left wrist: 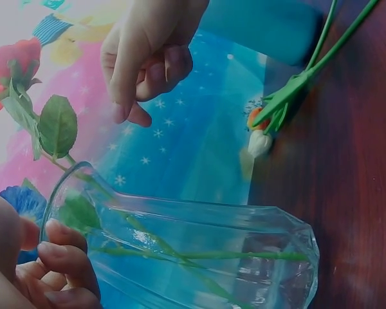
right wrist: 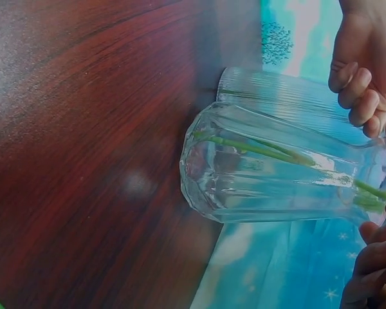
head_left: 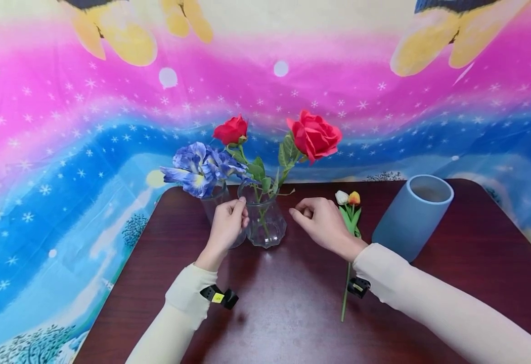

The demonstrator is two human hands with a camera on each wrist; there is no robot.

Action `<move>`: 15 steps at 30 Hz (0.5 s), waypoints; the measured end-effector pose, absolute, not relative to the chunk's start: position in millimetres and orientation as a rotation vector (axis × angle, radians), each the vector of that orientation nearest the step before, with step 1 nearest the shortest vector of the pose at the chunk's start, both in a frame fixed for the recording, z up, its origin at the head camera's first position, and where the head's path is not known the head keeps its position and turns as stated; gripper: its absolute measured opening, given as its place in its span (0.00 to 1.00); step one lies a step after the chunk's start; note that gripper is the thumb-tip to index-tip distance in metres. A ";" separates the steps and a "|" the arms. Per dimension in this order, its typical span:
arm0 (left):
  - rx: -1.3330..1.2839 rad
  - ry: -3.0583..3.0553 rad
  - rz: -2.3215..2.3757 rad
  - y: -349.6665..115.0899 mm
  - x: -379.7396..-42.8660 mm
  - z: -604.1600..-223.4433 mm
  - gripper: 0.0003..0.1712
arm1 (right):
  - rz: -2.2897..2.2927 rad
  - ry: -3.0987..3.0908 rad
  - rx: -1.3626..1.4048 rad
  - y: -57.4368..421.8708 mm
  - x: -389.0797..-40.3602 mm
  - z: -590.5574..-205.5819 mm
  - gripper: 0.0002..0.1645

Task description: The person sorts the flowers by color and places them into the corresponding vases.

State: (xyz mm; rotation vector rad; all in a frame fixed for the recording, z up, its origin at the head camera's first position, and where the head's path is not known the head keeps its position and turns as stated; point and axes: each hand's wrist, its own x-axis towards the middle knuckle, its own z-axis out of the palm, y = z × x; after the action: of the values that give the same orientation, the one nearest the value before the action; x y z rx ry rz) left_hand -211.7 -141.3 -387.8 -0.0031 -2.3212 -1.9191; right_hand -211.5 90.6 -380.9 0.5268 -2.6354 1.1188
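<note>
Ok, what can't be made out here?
Head: middle of the tulip stems, covered by the right wrist.
Head: part of the ribbed glass vase, behind the left hand.
Left wrist: part of the faceted glass vase, past the bottom edge.
Right wrist: part of the right hand, past the right edge.

Faceted vase (head_left: 273, 230): clear
Ribbed vase (right wrist: 264, 87), left of the faceted vase: clear, fine striped ribbing
Roses (head_left: 315, 137), above the faceted vase: red, green leaves
Iris (head_left: 197, 172): blue-violet, yellow-and-white centre
Tulips (head_left: 354, 198), right of the faceted vase: white, orange-yellow
Tall vase (head_left: 408, 227): plain grey-blue
Counter (head_left: 288, 313): dark reddish brown, grained
Backdrop (head_left: 356, 91): pink, blue, cream, white snowflakes
</note>
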 end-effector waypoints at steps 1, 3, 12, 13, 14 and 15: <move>-0.004 -2.319 -1.925 -141.1 -211.3 -388.3 0.25 | 1.120 -2.637 0.528 91.4 -211.2 -381.4 0.11; -0.006 -2.312 -1.943 -140.6 -210.0 -388.9 0.26 | 1.119 -2.640 0.529 92.7 -210.6 -382.2 0.11; -0.090 -2.317 -2.028 -139.3 -200.0 -391.6 0.26 | 1.087 -2.660 0.520 100.8 -205.7 -385.9 0.10; -0.104 -2.326 -2.019 -139.1 -198.6 -391.6 0.25 | 1.087 -2.660 0.519 101.6 -205.1 -386.1 0.10; -0.119 -2.337 -2.001 -138.9 -197.3 -391.7 0.25 | 1.087 -2.662 0.519 102.5 -204.5 -386.4 0.10; -0.131 -2.345 -1.979 -138.6 -196.2 -391.9 0.25 | 1.089 -2.664 0.520 103.4 -203.8 -386.5 0.10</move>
State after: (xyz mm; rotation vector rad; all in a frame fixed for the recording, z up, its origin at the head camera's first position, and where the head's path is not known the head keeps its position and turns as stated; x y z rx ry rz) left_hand -196.2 -138.6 -391.9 -0.1315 -2.3452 -1.9793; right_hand -203.8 103.4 -386.5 0.5204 -2.6642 1.0893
